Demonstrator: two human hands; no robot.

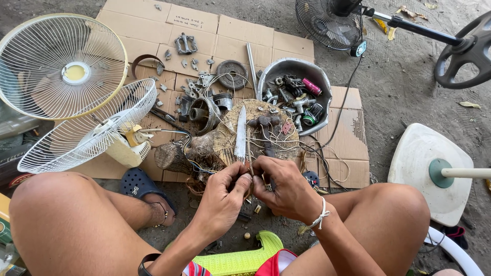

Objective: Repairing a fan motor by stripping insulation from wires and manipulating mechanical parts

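Left hand [223, 197]: it was closed, the fingertips pinching a thin wire [249, 166] just above the knees.
Right hand [286, 189]: it was closed too, gripping the same wire from the other side; the two hands touched each other. A white cord was tied around this wrist.
Wire: it was held between both hands, just in front of the wooden stump [255, 135], and it ran up toward the tangle of thin wires on the stump.
Stump: a round cut log on the cardboard [240, 38], used like a small table. On its top lay a knife [241, 134] with the blade pointing away from the person, and beside it a hammer [266, 130] with a dark handle.
Metal bowl [286, 69]: a grey dented bowl, just behind the stump on the right. It held many small parts: grey metal pieces, a pink cylinder [312, 86], and a small green and black round part [309, 119]. I could not tell what each grey piece was.
Cardboard: scattered on it were screws, brackets, a rusty round disc [231, 74] and a metal rod [251, 61].
Fan guards [61, 66]: two white wire grilles lay at the left, one overlapping the other.
Black fan [330, 23]: it stood at the top, on the dirt floor.
White base [424, 168]: a fan foot at the right.
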